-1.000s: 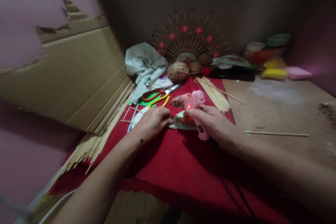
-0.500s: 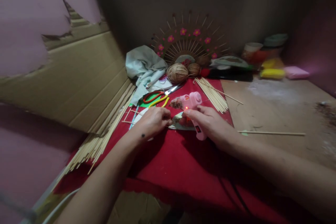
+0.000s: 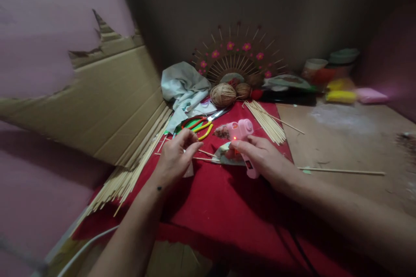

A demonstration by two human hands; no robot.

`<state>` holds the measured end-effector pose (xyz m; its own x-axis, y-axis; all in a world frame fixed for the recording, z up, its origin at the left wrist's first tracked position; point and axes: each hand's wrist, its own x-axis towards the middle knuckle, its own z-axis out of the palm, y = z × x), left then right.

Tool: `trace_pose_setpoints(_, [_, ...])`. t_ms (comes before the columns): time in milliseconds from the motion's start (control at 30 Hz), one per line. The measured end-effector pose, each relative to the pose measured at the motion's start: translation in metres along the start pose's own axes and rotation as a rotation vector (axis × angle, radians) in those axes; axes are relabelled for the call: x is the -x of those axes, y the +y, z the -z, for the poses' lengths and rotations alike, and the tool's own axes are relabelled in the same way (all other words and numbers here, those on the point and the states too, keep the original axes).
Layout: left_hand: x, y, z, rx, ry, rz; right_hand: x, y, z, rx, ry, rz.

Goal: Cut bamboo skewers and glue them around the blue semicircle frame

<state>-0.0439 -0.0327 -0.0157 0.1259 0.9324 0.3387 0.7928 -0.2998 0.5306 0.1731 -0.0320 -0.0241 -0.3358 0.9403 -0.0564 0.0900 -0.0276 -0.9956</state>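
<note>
My right hand [image 3: 264,160] grips a pink glue gun [image 3: 241,132] with a lit red lamp, its nozzle pointing left over a small greenish piece [image 3: 227,156] on the red cloth [image 3: 227,199]. My left hand [image 3: 175,156] is lifted just left of that piece, fingers pinched together near thin wooden sticks [image 3: 208,156]; what they pinch is too small to name.
A torn cardboard sheet [image 3: 97,95] leans at the left, with a long bundle of sticks [image 3: 130,169] along it. Scissors with red and yellow handles [image 3: 198,123], twine balls [image 3: 223,94], a grey cloth [image 3: 183,86], a stick fan with pink flowers [image 3: 237,58], another stick bundle [image 3: 264,121] and jars [image 3: 328,69] lie behind.
My left hand has lifted off the piece and drawn back to the left, fingers now pinched. The right hand and glue gun have stayed in place.
</note>
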Motion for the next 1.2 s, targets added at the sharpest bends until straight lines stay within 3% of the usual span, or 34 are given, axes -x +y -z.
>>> trace_pose_setpoints(67, [0.009, 0.003, -0.001, -0.024, 0.111, 0.005, 0.0, 0.0, 0.0, -0.004, 0.0, -0.022])
trace_pose_setpoints(133, [0.022, 0.01, -0.007, -0.063, 0.134, -0.059, 0.001, 0.0, -0.001, -0.019, -0.004, -0.032])
trace_pose_setpoints(267, [0.047, 0.028, -0.03, -0.165, 0.013, -0.395, 0.001, -0.002, -0.003, -0.037, 0.001, -0.048])
trace_pose_setpoints(333, [0.052, 0.034, -0.038, -0.216, -0.025, -0.454, 0.002, -0.003, -0.004, -0.051, 0.007, -0.041])
trace_pose_setpoints(433, [0.047, 0.031, -0.037, -0.23, -0.038, -0.341, 0.003, -0.004, -0.004, -0.08, 0.007, -0.037])
trace_pose_setpoints(567, [0.027, 0.012, -0.023, -0.251, -0.081, -0.21, 0.003, -0.005, -0.004, -0.072, 0.004, -0.056])
trace_pose_setpoints(700, [0.014, 0.0, -0.018, -0.271, -0.163, -0.203, 0.003, -0.005, -0.002, -0.049, -0.012, -0.045])
trace_pose_setpoints(1200, [0.017, 0.0, -0.025, -0.272, -0.154, -0.255, -0.001, 0.006, -0.001, -0.047, 0.001, 0.004])
